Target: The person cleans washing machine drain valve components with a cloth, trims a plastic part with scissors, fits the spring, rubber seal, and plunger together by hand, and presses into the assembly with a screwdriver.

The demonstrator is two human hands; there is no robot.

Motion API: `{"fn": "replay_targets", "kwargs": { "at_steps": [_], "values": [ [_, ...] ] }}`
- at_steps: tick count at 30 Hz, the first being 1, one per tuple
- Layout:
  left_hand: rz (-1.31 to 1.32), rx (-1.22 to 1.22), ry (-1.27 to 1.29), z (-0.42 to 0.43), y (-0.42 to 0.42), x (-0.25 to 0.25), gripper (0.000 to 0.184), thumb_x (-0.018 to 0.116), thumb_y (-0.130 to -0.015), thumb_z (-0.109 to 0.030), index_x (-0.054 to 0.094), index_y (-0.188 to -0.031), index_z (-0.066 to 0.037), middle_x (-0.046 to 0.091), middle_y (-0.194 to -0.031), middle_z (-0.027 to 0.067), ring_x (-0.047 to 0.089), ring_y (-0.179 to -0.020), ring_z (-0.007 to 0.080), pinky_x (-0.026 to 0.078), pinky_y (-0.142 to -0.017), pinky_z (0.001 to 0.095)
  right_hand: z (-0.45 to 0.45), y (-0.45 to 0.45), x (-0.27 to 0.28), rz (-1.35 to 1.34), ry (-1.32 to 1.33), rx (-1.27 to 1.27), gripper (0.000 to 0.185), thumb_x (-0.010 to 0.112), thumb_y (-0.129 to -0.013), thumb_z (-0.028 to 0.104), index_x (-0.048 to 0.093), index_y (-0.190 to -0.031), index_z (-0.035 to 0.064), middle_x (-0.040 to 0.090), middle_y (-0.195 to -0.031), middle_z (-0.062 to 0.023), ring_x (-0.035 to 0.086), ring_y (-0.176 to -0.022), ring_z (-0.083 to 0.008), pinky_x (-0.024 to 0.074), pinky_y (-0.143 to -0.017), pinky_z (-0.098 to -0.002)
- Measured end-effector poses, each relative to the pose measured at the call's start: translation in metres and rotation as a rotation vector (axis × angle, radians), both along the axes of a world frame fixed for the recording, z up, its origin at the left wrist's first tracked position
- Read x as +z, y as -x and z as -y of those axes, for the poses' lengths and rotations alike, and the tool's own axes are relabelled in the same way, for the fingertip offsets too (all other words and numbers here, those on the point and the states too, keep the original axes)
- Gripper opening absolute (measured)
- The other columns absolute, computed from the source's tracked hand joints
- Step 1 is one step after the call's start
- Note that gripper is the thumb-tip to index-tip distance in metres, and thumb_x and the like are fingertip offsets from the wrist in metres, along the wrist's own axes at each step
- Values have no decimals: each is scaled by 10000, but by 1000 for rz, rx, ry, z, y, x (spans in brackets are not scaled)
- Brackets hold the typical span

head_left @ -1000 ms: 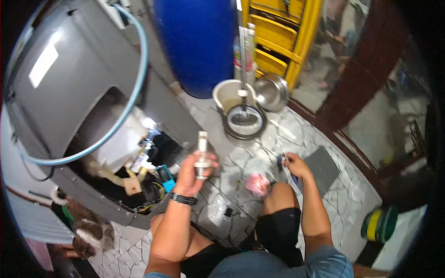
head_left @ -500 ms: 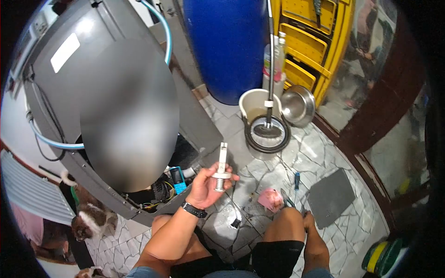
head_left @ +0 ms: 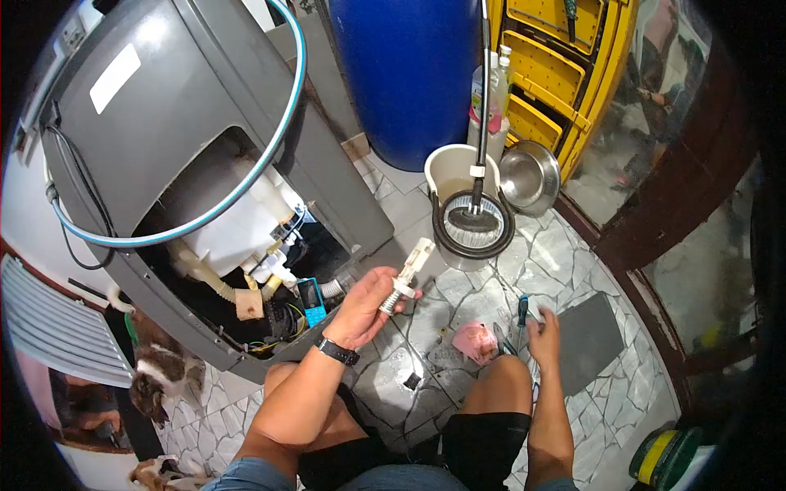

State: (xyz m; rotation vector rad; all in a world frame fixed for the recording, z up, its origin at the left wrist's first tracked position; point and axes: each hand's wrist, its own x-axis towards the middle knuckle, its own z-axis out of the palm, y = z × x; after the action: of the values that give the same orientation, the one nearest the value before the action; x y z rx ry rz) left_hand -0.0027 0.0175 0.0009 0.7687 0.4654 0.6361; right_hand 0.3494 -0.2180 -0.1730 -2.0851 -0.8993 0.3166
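In my left hand (head_left: 366, 307) is a white plastic valve plunger (head_left: 418, 259) with a metal spring (head_left: 391, 301) around its lower end. My fingers and thumb close on its collar and the plunger tilts up to the right. My right hand (head_left: 544, 337) is over the floor beside my knee, its fingers bent and apart, with nothing plainly between them. Just left of its fingertips lies a screwdriver (head_left: 522, 309) with a blue handle. A pink cloth-like piece (head_left: 476, 342) and a pair of pliers (head_left: 505, 344), partly hidden by my knee, are nearby.
At left, a grey washing machine (head_left: 184, 78) has an open panel showing hoses and wiring; a blue phone-like device (head_left: 311, 301) rests at the opening. Ahead stand a blue drum (head_left: 405, 82), mop bucket (head_left: 438, 170) and steel bowl (head_left: 528, 178). A grey mat (head_left: 585, 344) lies right; a brown-and-white animal (head_left: 164, 372), left.
My right hand has moved forward from beside my knee toward the screwdriver. The plunger in my left hand has tipped from upright to the right. The camera view has shifted slightly.
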Motion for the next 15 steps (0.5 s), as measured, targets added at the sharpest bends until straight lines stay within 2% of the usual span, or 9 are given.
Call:
{"fn": "replay_targets", "kwargs": {
  "at_steps": [1,3,5,7,9,11,12,13,15],
  "values": [
    [2,-4,4,0,-1,-4,427,651,-992,-394,562,-1248,-64,654,-1189,141,673,-1107,272,543,-770,272,-31,29,61,-58,-178,116,455,729,-854,107,598,-1277,4,608,-1225,-210,627,-1104,-345,521,-941,-382],
    [-72,-105,0,-3,-4,-14,381,648,-1003,-361,569,-1243,-76,665,-1171,134,669,-1039,212,537,-768,263,-65,71,134,224,-271,427,520,770,-822,99,588,-1305,37,594,-1263,-185,600,-1160,-342,509,-970,-393],
    [-59,-123,-19,5,-9,-12,361,647,-1009,-348,576,-1236,-77,673,-1170,110,643,-951,156,531,-764,251,-85,113,187,234,-323,625,578,797,-799,109,580,-1332,54,580,-1303,-176,572,-1226,-367,451,-1071,-454],
    [-208,-88,-84,15,-15,-11,361,646,-1028,-328,560,-1243,-51,665,-1095,44,588,-881,126,504,-737,258,-100,135,223,560,-313,758,661,818,-799,210,542,-1385,80,585,-1314,-171,570,-1243,-339,427,-1093,-448],
    [-236,-114,-112,24,-19,-11,427,585,-1048,-428,586,-1247,-50,648,-1057,10,587,-904,118,510,-748,276,-111,147,222,605,-278,795,691,815,-803,265,525,-1405,86,597,-1286,-167,580,-1229,-322,427,-1086,-445],
    [-316,-92,-63,24,-22,-27,547,479,-1043,-572,621,-1220,-74,657,-1080,46,636,-939,153,534,-758,285,-117,148,206,646,-240,839,725,813,-808,321,508,-1424,92,609,-1259,-162,589,-1215,-305,428,-1079,-443],
    [-381,-165,-36,20,-21,-34,775,364,-1016,-716,586,-1290,-25,650,-1012,43,618,-887,145,531,-735,308,-119,147,192,535,-92,919,727,811,-814,345,511,-1423,86,609,-1245,-173,601,-1184,-308,423,-1074,-452],
    [-385,-165,-20,19,-23,-29,775,364,-1016,-716,586,-1290,-25,650,-1012,43,618,-887,145,531,-735,308,-119,145,184,418,58,996,731,810,-821,370,513,-1423,80,610,-1231,-184,613,-1153,-311,419,-1068,-462],
    [-478,-141,-7,18,-27,-25,838,341,-996,-758,592,-1267,-5,664,-963,66,636,-822,160,537,-694,308,-117,140,169,334,63,1010,670,793,-855,342,516,-1412,92,629,-1190,-166,640,-1079,-320,474,-985,-454]
  ]
}}
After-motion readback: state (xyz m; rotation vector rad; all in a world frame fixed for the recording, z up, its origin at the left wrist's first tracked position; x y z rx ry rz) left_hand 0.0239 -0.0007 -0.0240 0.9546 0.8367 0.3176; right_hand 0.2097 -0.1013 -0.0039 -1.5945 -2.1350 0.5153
